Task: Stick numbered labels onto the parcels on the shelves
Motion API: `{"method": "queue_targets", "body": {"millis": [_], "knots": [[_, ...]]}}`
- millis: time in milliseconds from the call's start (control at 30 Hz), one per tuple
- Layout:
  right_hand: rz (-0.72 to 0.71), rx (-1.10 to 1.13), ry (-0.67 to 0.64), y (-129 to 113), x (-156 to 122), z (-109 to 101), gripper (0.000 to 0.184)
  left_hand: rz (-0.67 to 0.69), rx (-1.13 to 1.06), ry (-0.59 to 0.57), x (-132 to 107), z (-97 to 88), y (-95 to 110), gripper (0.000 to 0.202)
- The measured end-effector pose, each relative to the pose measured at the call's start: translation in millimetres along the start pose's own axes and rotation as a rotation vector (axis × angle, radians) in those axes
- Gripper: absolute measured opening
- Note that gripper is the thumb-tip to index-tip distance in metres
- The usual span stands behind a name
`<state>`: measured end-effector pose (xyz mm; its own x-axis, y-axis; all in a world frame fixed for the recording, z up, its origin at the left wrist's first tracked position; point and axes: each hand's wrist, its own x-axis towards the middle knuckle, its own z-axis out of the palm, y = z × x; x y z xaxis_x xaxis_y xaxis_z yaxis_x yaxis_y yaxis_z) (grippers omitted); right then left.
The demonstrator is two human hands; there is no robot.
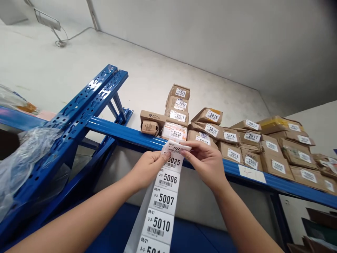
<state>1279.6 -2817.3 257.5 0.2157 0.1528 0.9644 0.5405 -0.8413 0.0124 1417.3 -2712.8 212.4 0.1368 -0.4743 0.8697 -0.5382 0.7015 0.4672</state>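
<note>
Shelving in blue steel under a pale ceiling, numbered parcels stacked along it. Our left hand and right hand pinch the label strip at its top end (5025 uppermost); strip hangs lengthwise downward below the shelf edge.

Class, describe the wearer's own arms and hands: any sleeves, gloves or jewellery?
The left forearm and right forearm are bare, with no sleeves in view. The left hand and right hand wear no gloves; no ring, watch or bracelet is visible.
</note>
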Motion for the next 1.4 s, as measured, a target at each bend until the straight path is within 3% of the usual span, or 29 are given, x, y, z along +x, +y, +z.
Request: {"method": "queue_targets", "body": {"millis": [167, 300, 433, 567, 733, 1000, 1067, 1133, 1233, 1300, 1400], "knots": [[0.094, 0.095, -0.011, -3, -6, 15, 0.012, 0.066, -0.042, 0.274, -11, 4.5, 15, 0.019], [0.077, 0.144, 0.052, 2, -3, 34, 0.013, 0.097, 0.081, 0.486, -13, 1.3, 17, 0.035], [-0.009, 0.014, 0.124, 12, 10, 56, 0.010, 0.092, 0.238, 0.651, -13, -10.1, 8, 0.045], [-0.084, -0.042, 0.169, 18, 41, 76, 0.009, 0.012, 0.351, 0.562, -17, -25.9, -8, 0.027], [-0.158, -0.401, 0.119, 20, 80, 92, 0.007, -0.039, 0.319, 0.530, -25, -40.7, -27, 0.035], [-0.269, -0.862, 0.026, 15, 76, 97, 0.018, 0.070, 0.112, 0.523, -17, -52.5, -19, 0.033], [-0.311, -0.904, 0.090, 14, 74, 98, 0.026, 0.091, 0.088, 0.486, -13, -55.6, -16, 0.032], [-0.369, -0.922, 0.127, 15, 73, 97, 0.023, 0.118, 0.062, 0.433, -8, -59.3, -15, 0.030], [-0.442, -0.868, -0.001, 21, 76, 92, 0.007, 0.148, -0.050, 0.322, 1, -65.5, -12, 0.026], [-0.447, -0.807, -0.081, 27, 76, 87, 0.010, 0.129, -0.153, 0.275, 7, -69.2, -9, 0.026], [-0.402, -0.722, -0.086, 34, 73, 77, 0.021, 0.050, -0.286, 0.276, 11, -72.7, -1, 0.028]]}}
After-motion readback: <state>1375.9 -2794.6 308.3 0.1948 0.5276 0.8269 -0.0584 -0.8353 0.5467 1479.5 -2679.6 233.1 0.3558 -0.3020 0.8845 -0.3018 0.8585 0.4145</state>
